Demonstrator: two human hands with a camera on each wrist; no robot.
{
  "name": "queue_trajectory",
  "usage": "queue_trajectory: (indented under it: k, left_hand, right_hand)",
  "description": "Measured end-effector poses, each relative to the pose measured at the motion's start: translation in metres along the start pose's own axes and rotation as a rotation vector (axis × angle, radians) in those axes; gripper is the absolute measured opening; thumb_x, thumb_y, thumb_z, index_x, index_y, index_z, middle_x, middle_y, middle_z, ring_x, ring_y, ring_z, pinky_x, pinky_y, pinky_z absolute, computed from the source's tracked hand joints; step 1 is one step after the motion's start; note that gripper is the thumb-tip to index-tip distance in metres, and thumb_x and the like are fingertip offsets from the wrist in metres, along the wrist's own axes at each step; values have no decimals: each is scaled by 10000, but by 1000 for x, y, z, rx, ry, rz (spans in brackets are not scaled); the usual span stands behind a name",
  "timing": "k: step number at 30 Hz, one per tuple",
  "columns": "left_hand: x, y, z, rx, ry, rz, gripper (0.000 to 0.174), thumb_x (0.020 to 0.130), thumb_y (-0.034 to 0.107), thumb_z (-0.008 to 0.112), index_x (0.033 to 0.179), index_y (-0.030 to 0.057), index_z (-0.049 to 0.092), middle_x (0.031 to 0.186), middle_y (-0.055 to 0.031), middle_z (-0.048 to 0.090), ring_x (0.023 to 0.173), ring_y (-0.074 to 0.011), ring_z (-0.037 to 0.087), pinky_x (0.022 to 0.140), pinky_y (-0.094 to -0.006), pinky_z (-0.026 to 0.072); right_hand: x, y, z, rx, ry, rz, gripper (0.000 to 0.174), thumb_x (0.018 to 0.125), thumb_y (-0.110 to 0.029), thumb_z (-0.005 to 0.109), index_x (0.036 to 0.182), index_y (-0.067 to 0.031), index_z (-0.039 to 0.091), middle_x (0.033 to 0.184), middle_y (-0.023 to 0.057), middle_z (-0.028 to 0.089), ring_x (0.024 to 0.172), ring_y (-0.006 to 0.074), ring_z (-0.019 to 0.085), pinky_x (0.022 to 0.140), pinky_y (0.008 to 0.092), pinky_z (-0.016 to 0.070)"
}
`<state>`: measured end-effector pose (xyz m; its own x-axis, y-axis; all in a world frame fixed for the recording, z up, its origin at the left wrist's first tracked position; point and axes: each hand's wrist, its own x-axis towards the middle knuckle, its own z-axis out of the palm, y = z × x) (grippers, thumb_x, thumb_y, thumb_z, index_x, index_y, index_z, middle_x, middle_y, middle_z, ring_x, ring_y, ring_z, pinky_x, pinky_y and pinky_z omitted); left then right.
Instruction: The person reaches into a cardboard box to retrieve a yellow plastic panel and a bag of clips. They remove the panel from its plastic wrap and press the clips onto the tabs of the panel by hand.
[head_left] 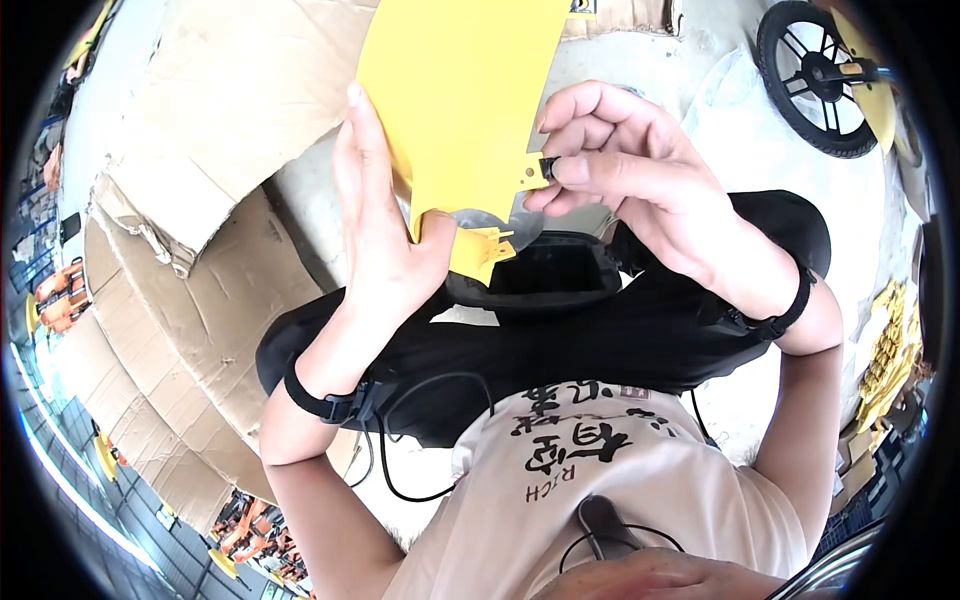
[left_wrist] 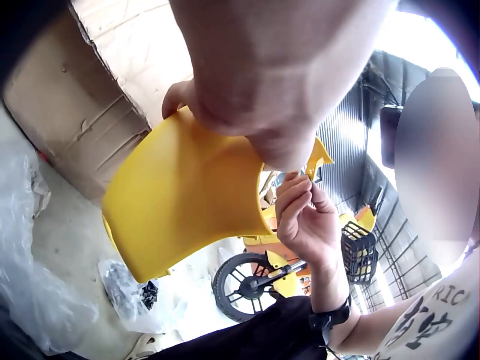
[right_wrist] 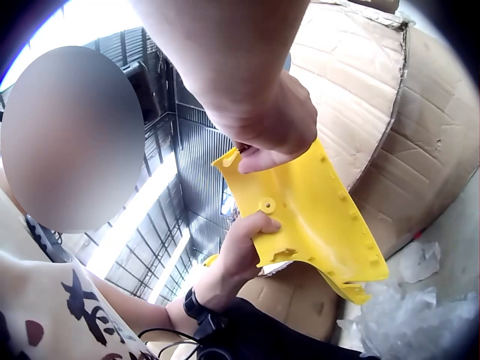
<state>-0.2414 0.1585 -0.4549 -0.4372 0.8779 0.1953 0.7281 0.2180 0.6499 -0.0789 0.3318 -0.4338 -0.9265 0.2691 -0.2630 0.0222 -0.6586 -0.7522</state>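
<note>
A curved yellow plastic panel (head_left: 460, 100) is held up in front of the lap. My left hand (head_left: 385, 215) grips its lower left edge, thumb on one face and fingers behind. My right hand (head_left: 640, 170) pinches a small black piece (head_left: 548, 168) against a tab with holes on the panel's right side. In the left wrist view the panel (left_wrist: 187, 195) hangs below the left hand, and the right hand (left_wrist: 306, 217) is at its end. The right wrist view shows the panel's inner face (right_wrist: 315, 217) with the left thumb pressed on it near a round boss.
An open black container (head_left: 555, 275) sits between the legs. Cardboard sheets (head_left: 190, 290) lie at the left. A black spoked wheel (head_left: 815, 78) stands at the upper right, and clear plastic bags (left_wrist: 124, 292) lie on the floor.
</note>
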Motion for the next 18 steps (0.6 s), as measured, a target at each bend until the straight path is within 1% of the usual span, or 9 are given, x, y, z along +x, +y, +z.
queue_trajectory:
  k: [2,4,6,9,10,12,13,16,18]
  left_hand:
    - [-1,0,0,-10,-11,-19,949,802,-79,569,1553,62,5,1459,-239,279,1329,-367,355,1095,-429,326]
    - [0,-1,-1,-20,-22,-38,949,810,-68,581,1552,61,4,1456,-241,282,1322,-367,359,1094,-430,327]
    - [1,-1,-2,25,-40,-3,1027,755,-116,592,1554,100,-16,1428,-258,249,1330,-399,371,1027,-423,431]
    - [3,0,-7,20,-62,-14,1030,751,-108,597,1553,92,-16,1421,-268,246,1289,-406,418,998,-416,456]
    - [2,1,-6,20,-62,-14,1030,751,-108,597,1553,92,-16,1421,-268,246,1289,-406,418,998,-416,456]
    - [-1,3,-5,43,-54,-86,950,817,-50,605,1553,53,12,1360,-233,357,1223,-362,462,1009,-413,412]
    - [-2,3,-3,45,-52,-88,950,817,-50,605,1553,53,12,1360,-233,357,1223,-362,462,1009,-413,412]
    - [-1,0,2,46,17,-29,949,818,-41,614,1551,48,19,1360,-236,356,1221,-368,462,1006,-409,415]
    - [-1,-2,3,114,32,73,954,817,-45,612,1551,51,9,1373,-246,345,1245,-370,443,1008,-406,415]
  right_hand:
    - [0,-1,0,2,-9,3,253,901,6,569,1151,25,536,1020,108,656,884,214,701,792,281,558]
    - [1,-2,-2,12,-20,24,243,902,-9,607,1139,24,566,984,99,662,898,185,695,824,268,548]
    - [1,-2,-4,-8,-40,24,247,902,-15,611,1141,24,565,974,95,666,891,180,696,818,263,549]
    - [1,-3,-5,-41,-60,29,255,901,-24,616,1146,24,562,958,90,673,878,172,699,806,255,552]
    - [1,-3,-5,-55,-61,33,260,900,-27,618,1148,24,560,950,89,676,872,169,701,801,253,553]
    - [0,-2,-3,-53,-55,28,260,897,-24,620,1145,26,559,944,88,678,871,169,701,799,253,554]
    - [1,-1,-2,-53,-52,23,261,894,-22,622,1143,27,559,937,88,680,870,170,702,798,254,556]
    - [-1,0,2,-103,-13,13,270,890,-12,622,1147,32,551,932,88,681,873,170,702,800,256,554]
    - [-2,2,4,-93,-20,27,275,889,-7,619,1151,33,546,932,88,682,876,173,701,801,259,553]
